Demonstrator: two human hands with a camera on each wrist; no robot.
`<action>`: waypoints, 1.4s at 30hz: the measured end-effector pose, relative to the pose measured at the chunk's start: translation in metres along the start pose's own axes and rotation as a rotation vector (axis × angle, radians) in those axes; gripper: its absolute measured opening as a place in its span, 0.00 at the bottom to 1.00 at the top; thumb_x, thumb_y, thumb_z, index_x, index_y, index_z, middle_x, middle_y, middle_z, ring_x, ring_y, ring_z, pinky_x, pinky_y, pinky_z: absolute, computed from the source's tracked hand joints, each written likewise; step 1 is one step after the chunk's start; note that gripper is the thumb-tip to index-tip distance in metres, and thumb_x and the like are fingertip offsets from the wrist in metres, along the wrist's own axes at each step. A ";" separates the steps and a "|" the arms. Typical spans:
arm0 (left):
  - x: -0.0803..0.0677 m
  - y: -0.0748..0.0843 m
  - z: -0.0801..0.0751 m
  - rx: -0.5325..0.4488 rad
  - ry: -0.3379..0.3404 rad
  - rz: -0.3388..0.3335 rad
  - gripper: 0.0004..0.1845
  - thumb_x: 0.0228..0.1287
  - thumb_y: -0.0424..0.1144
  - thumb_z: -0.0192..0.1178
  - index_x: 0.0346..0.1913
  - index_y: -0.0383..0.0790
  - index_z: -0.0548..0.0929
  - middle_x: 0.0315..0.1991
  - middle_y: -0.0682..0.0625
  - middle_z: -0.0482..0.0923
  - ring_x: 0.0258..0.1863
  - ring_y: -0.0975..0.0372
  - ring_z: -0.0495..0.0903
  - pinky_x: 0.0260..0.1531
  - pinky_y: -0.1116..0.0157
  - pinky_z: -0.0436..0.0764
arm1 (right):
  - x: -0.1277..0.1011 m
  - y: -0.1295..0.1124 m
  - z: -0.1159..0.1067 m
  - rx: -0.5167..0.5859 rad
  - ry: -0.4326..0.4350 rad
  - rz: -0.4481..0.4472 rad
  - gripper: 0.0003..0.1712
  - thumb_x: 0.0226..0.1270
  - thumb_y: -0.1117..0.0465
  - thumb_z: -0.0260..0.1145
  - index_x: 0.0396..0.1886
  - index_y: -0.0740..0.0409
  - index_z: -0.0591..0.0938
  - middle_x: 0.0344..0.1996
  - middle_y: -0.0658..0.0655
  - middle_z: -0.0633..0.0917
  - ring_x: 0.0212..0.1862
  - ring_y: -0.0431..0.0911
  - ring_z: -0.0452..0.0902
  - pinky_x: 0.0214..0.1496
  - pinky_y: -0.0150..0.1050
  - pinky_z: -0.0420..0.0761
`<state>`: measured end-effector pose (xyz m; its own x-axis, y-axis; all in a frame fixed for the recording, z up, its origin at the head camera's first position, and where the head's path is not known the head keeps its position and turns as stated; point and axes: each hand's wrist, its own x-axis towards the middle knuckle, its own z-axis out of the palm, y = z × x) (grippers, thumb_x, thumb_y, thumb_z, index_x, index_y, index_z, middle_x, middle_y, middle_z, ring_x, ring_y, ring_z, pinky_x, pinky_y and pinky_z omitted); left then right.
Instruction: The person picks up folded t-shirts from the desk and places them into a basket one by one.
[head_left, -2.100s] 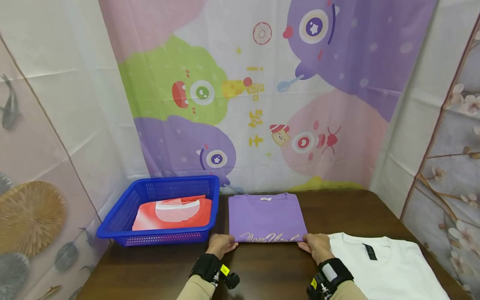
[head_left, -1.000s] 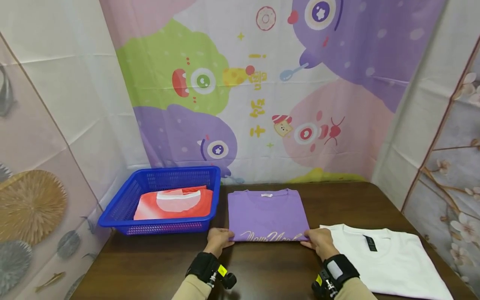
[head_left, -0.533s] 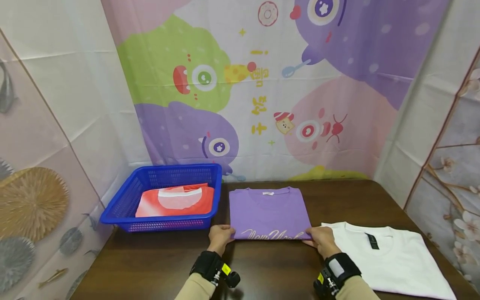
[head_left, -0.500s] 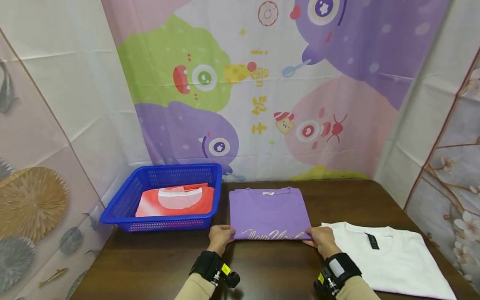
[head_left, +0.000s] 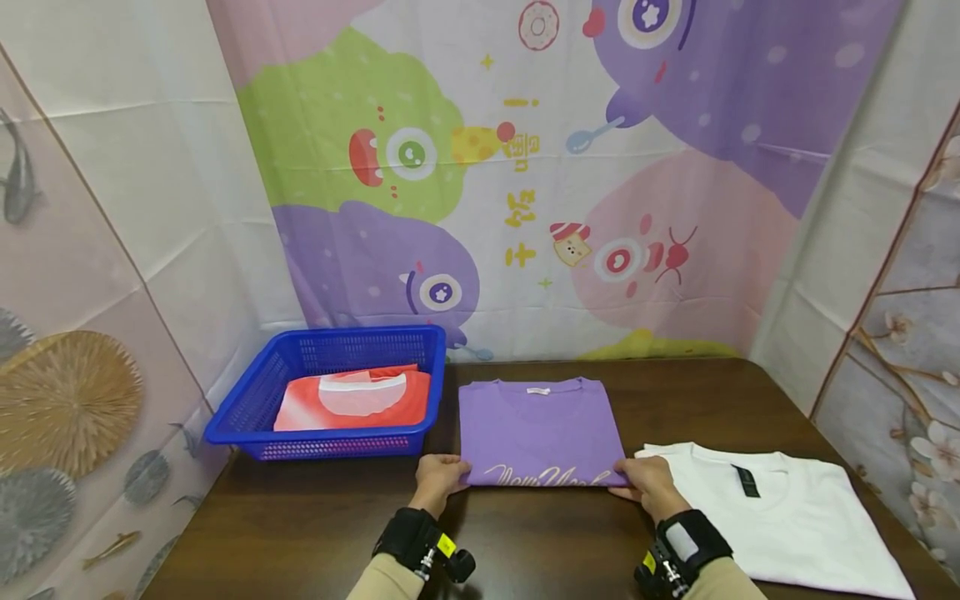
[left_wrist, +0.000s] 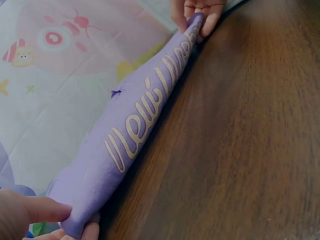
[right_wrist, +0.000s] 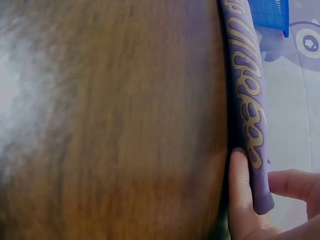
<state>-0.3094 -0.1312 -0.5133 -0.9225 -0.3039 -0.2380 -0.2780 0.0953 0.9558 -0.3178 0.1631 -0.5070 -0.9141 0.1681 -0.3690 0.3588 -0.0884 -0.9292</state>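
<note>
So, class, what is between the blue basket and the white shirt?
In the head view, the purple shirt is there, its near corners held in the left grip and right grip.

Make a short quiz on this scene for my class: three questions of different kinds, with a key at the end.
1. Multiple choice: Which item do the left hand and right hand both pinch?
A) the white shirt
B) the purple shirt
C) the blue basket

2. True or false: Seen from the person's side, the white shirt lies to the left of the purple shirt.

3. Fill in the blank: The main colour of the cloth item inside the blue basket is ____.

Key: 1. B. 2. False; the white shirt lies to the right of it. 3. Red (coral also accepted).
</note>
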 end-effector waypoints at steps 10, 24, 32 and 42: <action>0.000 -0.001 0.000 0.100 0.089 0.038 0.14 0.53 0.26 0.64 0.42 0.20 0.82 0.41 0.29 0.83 0.30 0.60 0.80 0.33 0.61 0.85 | 0.004 -0.001 0.002 -0.204 0.098 -0.049 0.16 0.49 0.73 0.60 0.39 0.81 0.75 0.19 0.51 0.75 0.21 0.38 0.73 0.24 0.32 0.82; -0.009 -0.005 -0.015 0.121 -0.093 -0.019 0.14 0.50 0.25 0.62 0.40 0.19 0.81 0.19 0.52 0.73 0.20 0.67 0.72 0.24 0.68 0.82 | -0.008 0.000 -0.007 -0.269 -0.026 0.054 0.13 0.48 0.73 0.60 0.35 0.74 0.70 0.21 0.53 0.75 0.23 0.41 0.76 0.29 0.37 0.85; -0.006 -0.004 -0.010 0.181 0.021 0.033 0.15 0.51 0.31 0.64 0.41 0.22 0.83 0.32 0.38 0.84 0.24 0.63 0.78 0.28 0.66 0.82 | -0.002 -0.001 -0.004 -0.273 -0.016 -0.015 0.24 0.52 0.68 0.63 0.46 0.81 0.70 0.27 0.58 0.81 0.28 0.42 0.78 0.32 0.38 0.83; -0.009 -0.004 -0.005 0.201 0.110 0.070 0.14 0.50 0.30 0.67 0.40 0.22 0.84 0.39 0.31 0.84 0.38 0.48 0.82 0.41 0.54 0.82 | 0.001 0.001 -0.004 -0.310 0.057 -0.039 0.20 0.48 0.72 0.63 0.41 0.81 0.74 0.23 0.55 0.78 0.26 0.43 0.75 0.29 0.34 0.79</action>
<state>-0.2991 -0.1332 -0.5140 -0.9099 -0.3899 -0.1417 -0.2721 0.3030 0.9133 -0.3171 0.1671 -0.5085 -0.9196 0.2208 -0.3250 0.3718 0.2212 -0.9016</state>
